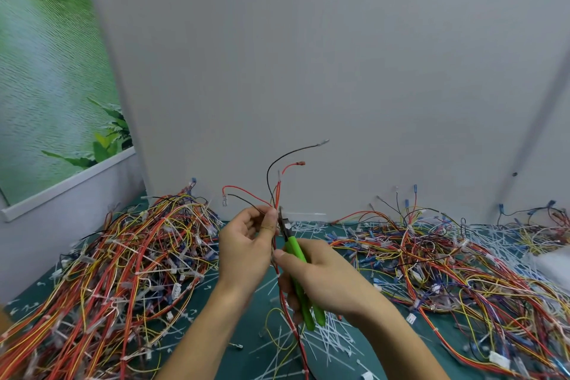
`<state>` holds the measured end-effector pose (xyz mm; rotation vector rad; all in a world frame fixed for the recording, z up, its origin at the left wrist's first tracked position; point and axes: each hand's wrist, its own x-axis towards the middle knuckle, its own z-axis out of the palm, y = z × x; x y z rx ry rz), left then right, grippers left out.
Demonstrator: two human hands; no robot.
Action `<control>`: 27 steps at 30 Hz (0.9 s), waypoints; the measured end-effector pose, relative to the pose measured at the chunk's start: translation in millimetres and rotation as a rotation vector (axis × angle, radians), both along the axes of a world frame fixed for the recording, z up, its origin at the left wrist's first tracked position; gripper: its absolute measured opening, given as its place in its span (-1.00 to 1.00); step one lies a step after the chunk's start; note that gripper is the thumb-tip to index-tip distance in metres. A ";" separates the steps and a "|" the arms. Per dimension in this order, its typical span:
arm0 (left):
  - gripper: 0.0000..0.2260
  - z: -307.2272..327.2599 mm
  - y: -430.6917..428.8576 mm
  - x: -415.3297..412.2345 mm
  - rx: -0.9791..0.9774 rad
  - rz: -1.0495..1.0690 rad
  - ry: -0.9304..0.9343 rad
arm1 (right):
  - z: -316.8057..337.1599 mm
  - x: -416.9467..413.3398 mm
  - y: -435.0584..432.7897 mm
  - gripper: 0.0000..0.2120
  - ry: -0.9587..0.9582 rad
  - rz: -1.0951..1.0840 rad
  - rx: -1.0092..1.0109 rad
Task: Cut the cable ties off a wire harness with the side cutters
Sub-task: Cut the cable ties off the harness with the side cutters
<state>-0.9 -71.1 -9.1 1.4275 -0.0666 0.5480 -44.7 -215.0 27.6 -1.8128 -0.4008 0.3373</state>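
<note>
The left hand [243, 244] pinches the wire harness [276, 194] upright above the worktop [246, 333], while the right hand [324, 274], fingers [288, 287] curled round the side cutters [296, 251], holds the tip so close that, the tie seemingly hidden, it may nick a wire.

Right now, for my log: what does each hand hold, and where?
Left hand pinches wire harness near its top; right hand grips side cutters by green handles.

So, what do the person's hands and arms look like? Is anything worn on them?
The left hand and right hand are bare: no gloves, rings or watch show. The left forearm and right forearm are bare too, with no sleeve in view. The thumbnails look short.
</note>
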 end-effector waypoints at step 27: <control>-0.94 25.7 9.1 -7.9 -0.516 -0.459 0.158 | -5.1 25.5 -25.3 -0.58 0.190 0.001 0.346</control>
